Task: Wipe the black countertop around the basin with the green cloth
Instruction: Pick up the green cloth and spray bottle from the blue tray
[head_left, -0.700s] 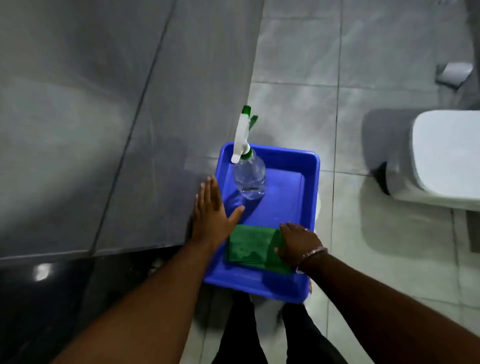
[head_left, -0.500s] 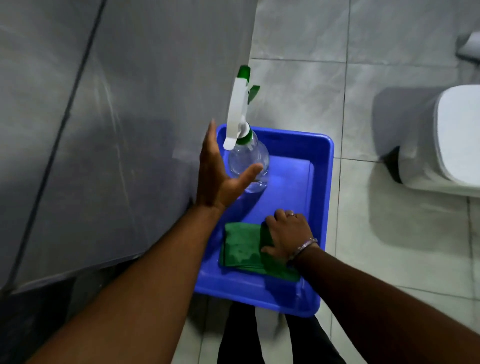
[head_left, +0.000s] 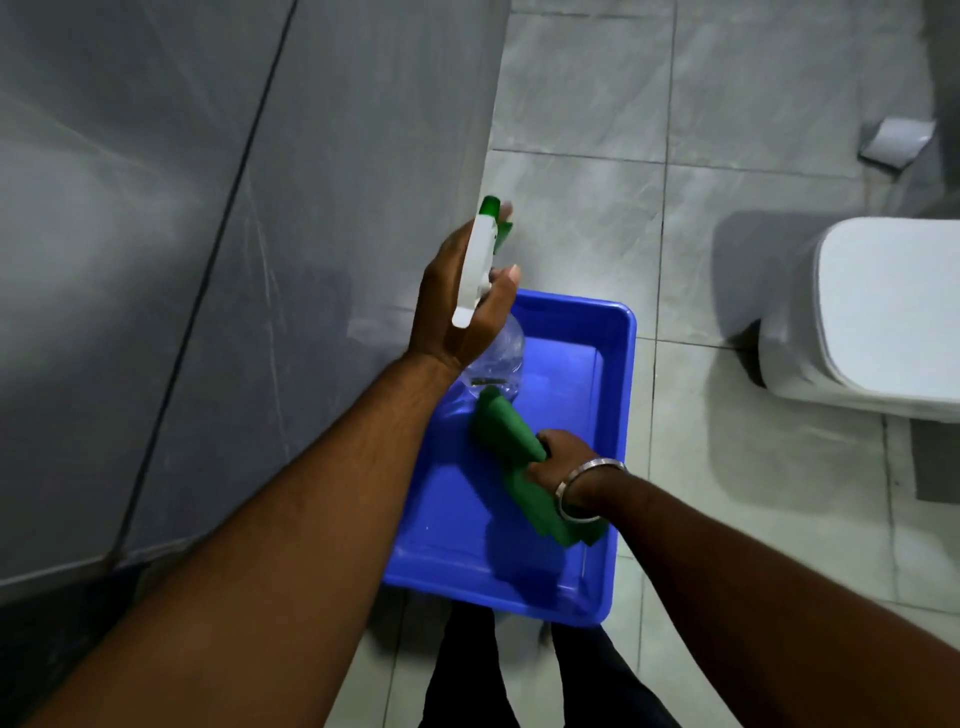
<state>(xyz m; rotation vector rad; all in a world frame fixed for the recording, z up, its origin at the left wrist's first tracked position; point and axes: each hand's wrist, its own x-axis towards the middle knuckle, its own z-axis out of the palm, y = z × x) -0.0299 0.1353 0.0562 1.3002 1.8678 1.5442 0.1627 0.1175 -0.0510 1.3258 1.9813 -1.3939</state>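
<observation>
My right hand (head_left: 558, 457), with a metal bangle at the wrist, grips the green cloth (head_left: 506, 436) and holds it lifted above the floor of the blue tub (head_left: 618, 415). The cloth hangs folded, one end pointing up-left, the other drooping below my wrist. My left hand (head_left: 457, 301) is wrapped around the neck of a clear spray bottle (head_left: 496, 358) with a white and green trigger head, raised over the tub's far left corner. The black countertop (head_left: 47, 639) shows only as a dark strip at the lower left. No basin is in view.
A grey tiled wall (head_left: 208, 234) fills the left side. A white toilet (head_left: 872, 312) stands on the pale tiled floor at the right. A small grey object (head_left: 896, 140) lies on the floor at the far right. Dark trouser legs (head_left: 467, 675) show below the tub.
My left hand closed around the spray bottle's neck and lifted it. My right hand gripped the flat cloth and raised it off the tub floor.
</observation>
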